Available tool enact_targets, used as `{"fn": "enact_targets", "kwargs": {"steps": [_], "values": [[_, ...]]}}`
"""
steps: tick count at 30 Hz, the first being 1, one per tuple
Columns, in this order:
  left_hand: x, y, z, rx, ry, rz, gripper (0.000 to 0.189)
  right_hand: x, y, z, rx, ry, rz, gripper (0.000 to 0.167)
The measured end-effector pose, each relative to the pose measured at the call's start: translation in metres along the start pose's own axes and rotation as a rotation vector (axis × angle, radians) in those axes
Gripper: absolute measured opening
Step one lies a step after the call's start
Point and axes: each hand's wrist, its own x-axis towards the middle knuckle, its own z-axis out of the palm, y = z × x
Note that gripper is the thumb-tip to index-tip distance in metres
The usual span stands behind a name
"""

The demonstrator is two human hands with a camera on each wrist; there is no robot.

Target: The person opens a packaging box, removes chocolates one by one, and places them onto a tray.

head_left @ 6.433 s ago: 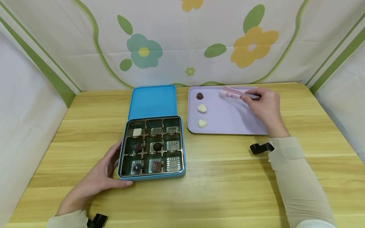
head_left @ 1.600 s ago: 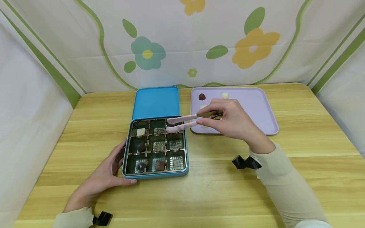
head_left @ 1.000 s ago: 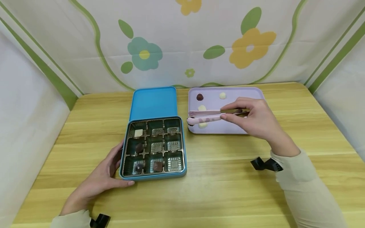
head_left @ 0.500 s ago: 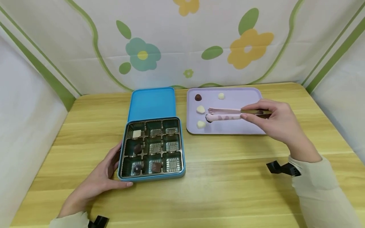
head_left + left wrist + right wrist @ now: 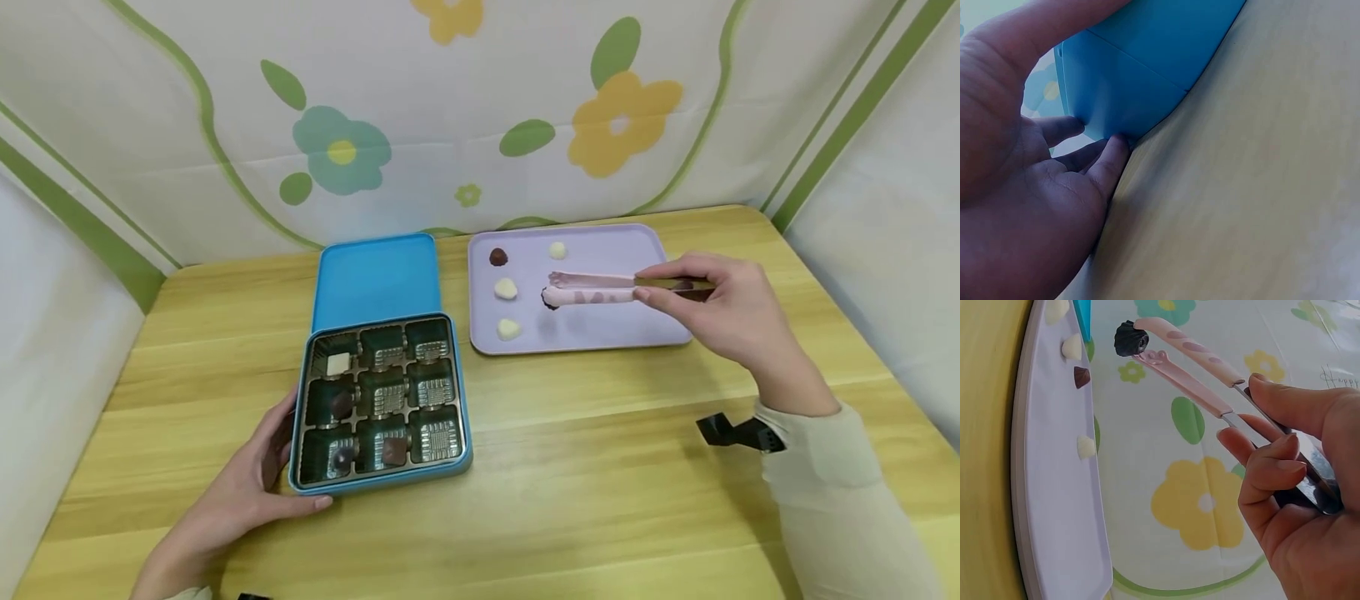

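Observation:
My right hand (image 5: 727,308) holds pink-tipped tongs (image 5: 600,296) between thumb and fingers. At their tips is a dark ridged chocolate (image 5: 1127,340), raised over the lilac tray (image 5: 615,329). My left hand (image 5: 240,483) holds the near-left corner of a blue tin (image 5: 390,482), its thumb along the front and fingers against the left side. Inside the tin's divided insert sit a white square chocolate (image 5: 338,364), a dark one (image 5: 342,405), a round dark one (image 5: 343,457) and a brown square one (image 5: 395,451), each in its own compartment.
On the tray rest a brown chocolate (image 5: 498,257), two white pieces (image 5: 506,289) down the left side, and a round white chocolate (image 5: 557,250) at the back. The blue lid (image 5: 375,279) lies behind the tin. A floral cloth (image 5: 450,125) hangs beyond the table.
The tongs set the round white chocolate on the tray. The dark chocolate has left the tin's middle compartment and moved right, in the tongs, over the tray. My left hand stays at the tin.

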Motion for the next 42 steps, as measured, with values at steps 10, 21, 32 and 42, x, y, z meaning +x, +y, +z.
{"fn": "enact_targets", "kwargs": {"steps": [10,21,32,42], "values": [[-0.001,-0.005,0.000,-0.005,0.009,-0.005,0.132,0.007,0.010,0.000,-0.068,0.061,0.024,0.020],[0.002,-0.003,0.000,0.012,0.004,0.004,0.131,0.013,0.023,0.019,-0.143,0.148,-0.005,0.020],[-0.002,0.001,-0.001,-0.001,0.004,-0.035,0.131,0.014,0.024,0.047,-0.166,0.159,-0.154,0.020],[-0.001,-0.002,0.000,-0.011,-0.002,0.000,0.130,0.013,0.028,0.047,-0.200,0.175,-0.133,0.019]]}}
